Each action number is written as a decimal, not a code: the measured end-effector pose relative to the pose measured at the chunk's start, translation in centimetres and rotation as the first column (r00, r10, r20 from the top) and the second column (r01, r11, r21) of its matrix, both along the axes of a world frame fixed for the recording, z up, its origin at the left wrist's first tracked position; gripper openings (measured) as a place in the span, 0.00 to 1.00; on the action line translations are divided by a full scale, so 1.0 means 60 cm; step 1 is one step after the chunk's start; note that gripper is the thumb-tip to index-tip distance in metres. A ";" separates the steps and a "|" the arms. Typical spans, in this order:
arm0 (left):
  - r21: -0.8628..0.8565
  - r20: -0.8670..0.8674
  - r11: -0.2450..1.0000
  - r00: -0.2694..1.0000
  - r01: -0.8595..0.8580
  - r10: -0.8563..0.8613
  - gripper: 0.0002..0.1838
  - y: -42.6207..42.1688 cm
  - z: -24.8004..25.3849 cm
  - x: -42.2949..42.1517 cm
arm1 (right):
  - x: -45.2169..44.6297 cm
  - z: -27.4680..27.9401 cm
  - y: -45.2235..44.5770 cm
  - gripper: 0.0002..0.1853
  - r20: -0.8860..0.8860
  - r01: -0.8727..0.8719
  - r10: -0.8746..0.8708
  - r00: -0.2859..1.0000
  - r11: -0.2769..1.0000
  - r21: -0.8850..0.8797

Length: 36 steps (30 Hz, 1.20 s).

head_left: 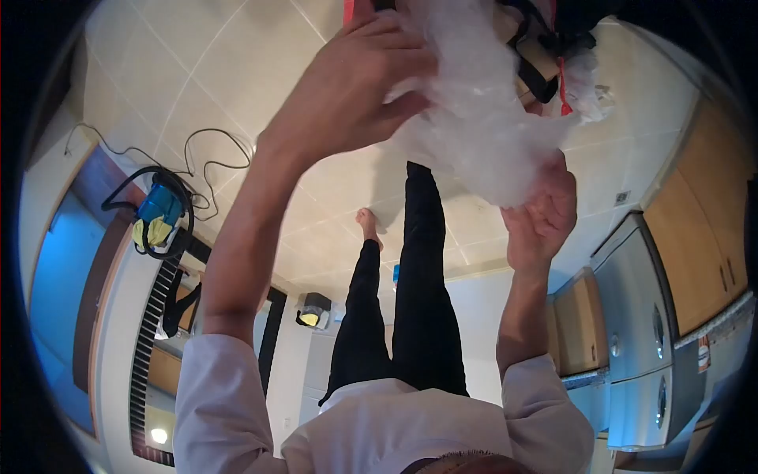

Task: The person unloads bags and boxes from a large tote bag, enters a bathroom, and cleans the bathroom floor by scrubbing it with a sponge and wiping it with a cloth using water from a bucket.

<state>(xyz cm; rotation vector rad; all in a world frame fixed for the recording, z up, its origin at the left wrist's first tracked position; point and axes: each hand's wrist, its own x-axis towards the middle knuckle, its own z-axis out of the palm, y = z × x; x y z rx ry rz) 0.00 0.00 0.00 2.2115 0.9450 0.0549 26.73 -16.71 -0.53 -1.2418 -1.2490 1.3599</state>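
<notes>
A crumpled, translucent white plastic bag hangs between my hands in the upper middle of the head view. My left hand grips its left side, with the thumb below and the fingers at the film. Lower on the right, my right hand has its fingers curled over the bag's edge, palm partly showing. Just beyond the plastic lies a dark bundle with black straps and tan parts. A red strip runs beside it. The plastic hides part of this bundle.
Beige floor tiles lie under my legs. At left stands a blue vacuum cleaner with a black hose and a trailing cord. A refrigerator and wooden cabinets line the right side. More crumpled white plastic lies by the bundle.
</notes>
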 end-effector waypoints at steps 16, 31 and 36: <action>-0.654 0.387 0.600 0.478 -0.461 0.789 0.27 -0.037 0.206 -0.104 | -0.025 0.111 0.056 0.22 0.253 -0.050 0.076 0.964 0.993 -0.108; -0.007 -0.731 0.978 0.666 0.210 -0.148 0.38 0.072 -0.025 0.025 | -0.009 0.144 0.029 0.22 0.265 -0.336 0.331 0.906 0.941 -0.024; 0.065 -0.835 0.947 0.537 0.316 -0.122 0.64 0.063 0.058 0.028 | 0.005 0.166 0.004 0.18 0.195 -0.335 0.405 0.893 0.889 -0.312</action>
